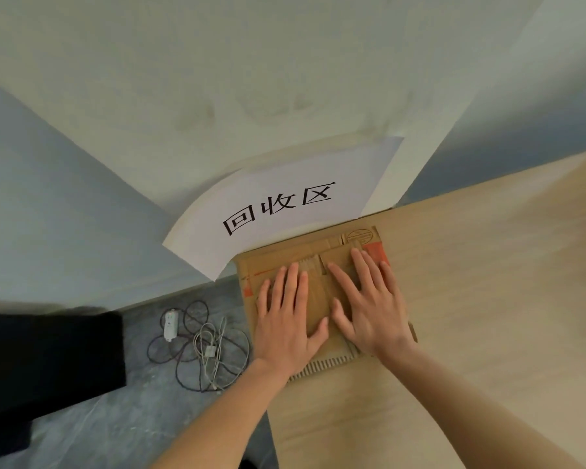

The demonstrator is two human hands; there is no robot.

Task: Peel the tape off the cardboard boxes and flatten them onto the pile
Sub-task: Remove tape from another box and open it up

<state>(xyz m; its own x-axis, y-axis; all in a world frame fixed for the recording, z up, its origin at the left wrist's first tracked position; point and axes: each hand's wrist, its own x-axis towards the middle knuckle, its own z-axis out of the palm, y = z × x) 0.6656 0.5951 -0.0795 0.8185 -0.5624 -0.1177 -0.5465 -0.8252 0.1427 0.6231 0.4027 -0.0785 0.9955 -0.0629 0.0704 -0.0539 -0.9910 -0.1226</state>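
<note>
Both palms press flat on the flattened cardboard box (pixel 318 265): my left hand (pixel 286 319) and right hand (pixel 369 306) lie side by side, fingers straight and spread, gripping nothing. It rests on a larger cardboard sheet (pixel 471 299), below the white paper sign (pixel 285 204). Tangled cables (pixel 200 346) lie left on the floor.

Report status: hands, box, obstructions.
Left hand and right hand open, pressing flat. Flattened box down on the cardboard pile. Nothing in the way.
</note>
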